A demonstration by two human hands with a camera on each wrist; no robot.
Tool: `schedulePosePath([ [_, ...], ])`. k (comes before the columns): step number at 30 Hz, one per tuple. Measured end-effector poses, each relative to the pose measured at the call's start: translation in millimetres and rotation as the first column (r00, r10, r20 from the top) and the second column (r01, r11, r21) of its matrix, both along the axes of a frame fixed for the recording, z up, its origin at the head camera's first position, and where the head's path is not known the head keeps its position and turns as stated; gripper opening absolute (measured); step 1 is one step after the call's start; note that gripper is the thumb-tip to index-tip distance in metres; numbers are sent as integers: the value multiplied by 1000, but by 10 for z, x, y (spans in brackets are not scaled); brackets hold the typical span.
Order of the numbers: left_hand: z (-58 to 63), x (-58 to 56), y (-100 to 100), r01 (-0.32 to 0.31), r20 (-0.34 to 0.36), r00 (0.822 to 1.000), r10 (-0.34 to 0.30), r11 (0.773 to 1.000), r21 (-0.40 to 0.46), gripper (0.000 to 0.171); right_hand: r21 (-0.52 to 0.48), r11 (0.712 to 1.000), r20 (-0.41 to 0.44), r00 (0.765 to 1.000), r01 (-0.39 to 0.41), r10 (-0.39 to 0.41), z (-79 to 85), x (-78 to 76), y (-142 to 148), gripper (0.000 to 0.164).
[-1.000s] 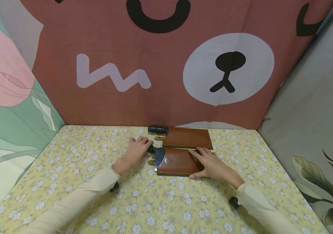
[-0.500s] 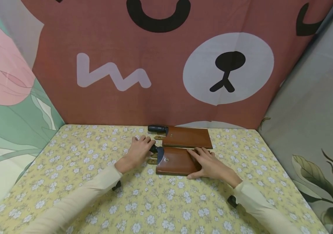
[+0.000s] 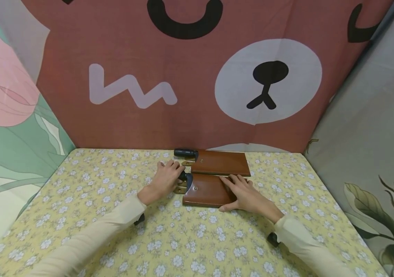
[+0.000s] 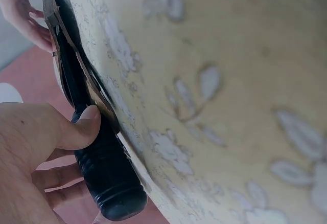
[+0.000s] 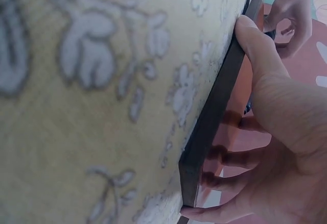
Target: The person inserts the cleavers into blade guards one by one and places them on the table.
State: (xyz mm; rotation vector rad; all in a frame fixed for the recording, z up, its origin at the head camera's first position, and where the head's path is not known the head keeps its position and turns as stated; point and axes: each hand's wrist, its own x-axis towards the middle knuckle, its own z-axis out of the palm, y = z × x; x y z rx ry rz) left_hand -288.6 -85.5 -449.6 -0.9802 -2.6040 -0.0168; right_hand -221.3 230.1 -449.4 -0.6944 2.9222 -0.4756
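Observation:
A cleaver with a black handle lies in a brown leather sheath on the table, handle to the left. A dark strip of blade shows at the sheath's mouth. My left hand grips the handle, thumb on its side near the mouth in the left wrist view. Across the sheath's right part, my right hand holds it, thumb at the near edge and fingers spread over the top toward the far edge. A strap with a snap sticks out left of the mouth.
Just behind lies a second sheathed cleaver, its brown sheath close to the first and its black handle pointing left. A floral cloth covers the table. A bear-print backdrop rises at the table's far edge.
My left hand has moved slightly right with the handle, and less blade shows at the sheath's mouth. The sheath and my right hand have shifted a little left.

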Motion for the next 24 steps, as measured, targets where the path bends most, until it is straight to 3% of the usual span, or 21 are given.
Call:
schedulePosePath([
  [15,-20,1,33,-13,-1,1000,13,999,-33,46,0,1000,19,1000,-17,17,-13,4,-21,108],
  [24,2,-12,52,-1,-26,1000,1,1000,-3,47,-18,1000,41,999,-19,19,25,-11,-9,108],
])
